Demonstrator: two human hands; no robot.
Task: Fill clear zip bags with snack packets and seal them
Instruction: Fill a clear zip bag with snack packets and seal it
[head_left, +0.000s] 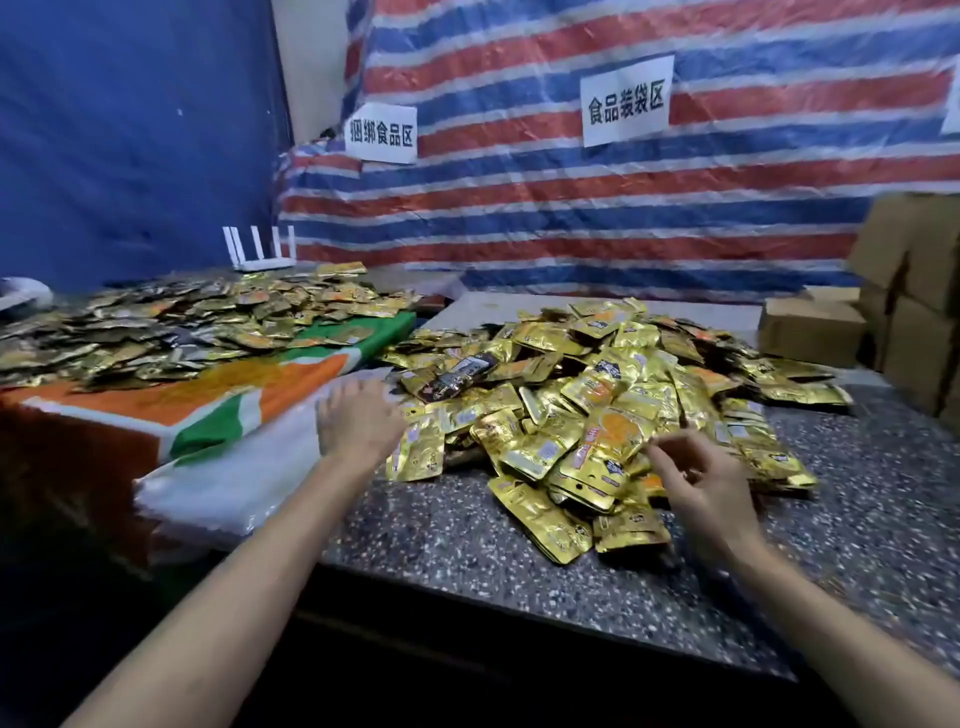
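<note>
Hundreds of gold snack packets (597, 410) heaped on the speckled counter (467, 545), no filled bag in view. Right hand (701, 488) at the pile's near edge, fingers loosely bent, gripping nothing. Left hand (358, 423) spread over a pale plastic stack (223, 493), possibly the zip bags. Looks like the pick-up stage. Next: pull one bag, open its mouth, grab packets.

smaller paper sign (381, 134) on the striped tarp (519, 197) reads 捆绑食品区 — larger paper sign (627, 101) reads 食品装袋区.

The left hand (358, 421) is blurred, and the cardboard boxes (914, 291) run off the right edge.
</note>
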